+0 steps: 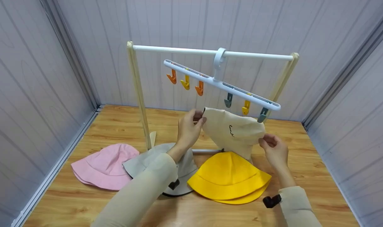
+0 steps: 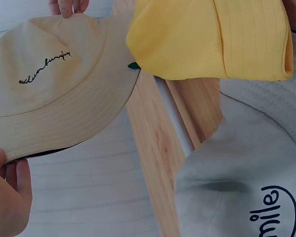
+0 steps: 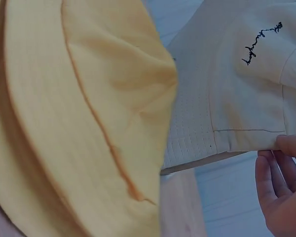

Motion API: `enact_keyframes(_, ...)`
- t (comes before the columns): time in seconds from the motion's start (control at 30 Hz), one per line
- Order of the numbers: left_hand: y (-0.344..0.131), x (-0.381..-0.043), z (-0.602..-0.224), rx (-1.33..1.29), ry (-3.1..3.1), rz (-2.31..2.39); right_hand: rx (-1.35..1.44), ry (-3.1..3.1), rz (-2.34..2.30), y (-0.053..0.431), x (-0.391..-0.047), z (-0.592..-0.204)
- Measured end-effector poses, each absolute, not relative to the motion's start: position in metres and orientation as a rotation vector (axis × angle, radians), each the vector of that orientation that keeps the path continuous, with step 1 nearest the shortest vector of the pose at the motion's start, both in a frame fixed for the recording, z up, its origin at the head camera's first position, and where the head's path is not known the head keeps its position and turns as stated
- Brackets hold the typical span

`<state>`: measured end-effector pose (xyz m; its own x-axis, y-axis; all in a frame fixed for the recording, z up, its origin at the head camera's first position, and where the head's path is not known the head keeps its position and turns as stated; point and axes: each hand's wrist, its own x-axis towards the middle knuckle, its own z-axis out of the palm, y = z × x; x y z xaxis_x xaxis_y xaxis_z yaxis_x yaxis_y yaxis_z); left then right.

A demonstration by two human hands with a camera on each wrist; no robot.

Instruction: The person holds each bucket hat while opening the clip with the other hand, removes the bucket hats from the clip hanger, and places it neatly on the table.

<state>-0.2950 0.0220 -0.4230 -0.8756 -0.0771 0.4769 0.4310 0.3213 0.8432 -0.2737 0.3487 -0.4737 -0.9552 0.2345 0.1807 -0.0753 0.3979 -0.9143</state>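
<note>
A cream bucket hat (image 1: 231,129) with dark script stitched on its crown is held up sideways between both hands. My left hand (image 1: 189,130) pinches the brim edge, thumb in front; the left wrist view shows this left hand (image 2: 12,197) at the lower left. On the opposite side my right hand (image 1: 276,154) pinches the crown, as the right hand (image 3: 283,182) shows in its own wrist view. Just above the hat hangs a white clip hanger (image 1: 216,82). Its end grey clip (image 1: 262,115) overlaps the crown in the head view.
A white rail (image 1: 179,50) on wooden posts carries the hanger, with several orange, yellow and grey clips. On the wood-grain table (image 1: 317,176) lie a yellow hat (image 1: 231,181), a grey hat (image 1: 185,171) under my left forearm, and a pink hat (image 1: 108,164). Panelled walls enclose three sides.
</note>
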Motion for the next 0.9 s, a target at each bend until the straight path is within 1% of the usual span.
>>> enact_keyframes(0.23,0.024,-0.286,-0.421,-0.311,-2.133,-1.642,-0.092,-2.366,1.449,0.356,-0.269,-0.450)
enact_keyframes(0.47,0.031,-0.273,-0.427,-0.308,-2.140,-1.824,-0.060,-2.390,1.366,0.372,-0.261,-0.429)
enact_keyframes(0.7,0.046,-0.255,-0.434,-0.283,-2.154,-2.025,0.024,-2.415,1.258,0.395,-0.255,-0.412)
enact_keyframes(0.9,0.066,-0.240,-0.446,-0.263,-2.144,-2.125,0.055,-2.499,1.152,0.417,-0.250,-0.405)
